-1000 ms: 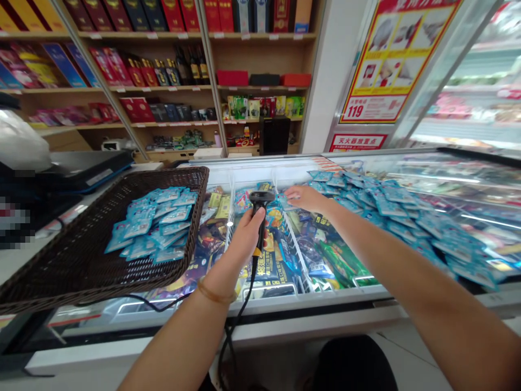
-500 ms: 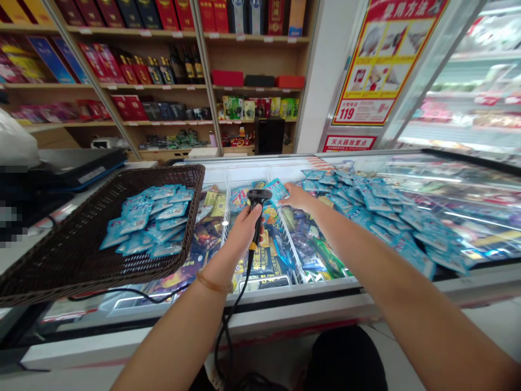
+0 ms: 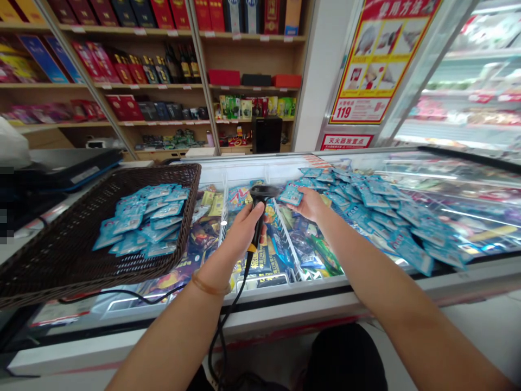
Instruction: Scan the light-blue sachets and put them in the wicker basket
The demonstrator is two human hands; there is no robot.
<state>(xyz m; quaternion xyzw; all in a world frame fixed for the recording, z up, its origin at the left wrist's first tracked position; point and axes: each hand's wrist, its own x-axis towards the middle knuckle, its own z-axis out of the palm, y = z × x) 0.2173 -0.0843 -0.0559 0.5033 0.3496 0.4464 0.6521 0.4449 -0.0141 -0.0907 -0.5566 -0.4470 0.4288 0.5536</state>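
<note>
- Packet, blue and flat, held in the right hand: judged light and flexible, with a film surface likely to slip. An edge hold, leaving the printed face uncovered, looked suitable; hard squeezing might have creased the film. Contents could not be seen.
- Right grip: closed on the packet's right-hand edge in a pinch, with most of the upper face exposed.
- Packet position: above the open freezer section, just beside the scanner head; contact between the two could not be confirmed.
- Left grip: the left hand was wrapped around the handle of a black scanner, thumb along the near side, head uppermost.
- Cable: ran from the handle base down over the front rim of the freezer.
- Below the hands: a white wire divider separated packaged goods.
- Right side: a heap of similar blue packets lay spread across the freezer top.
- Left side: a brown woven basket held a smaller heap of blue packets.
- Background: stocked shelves stood beyond the freezer.
</note>
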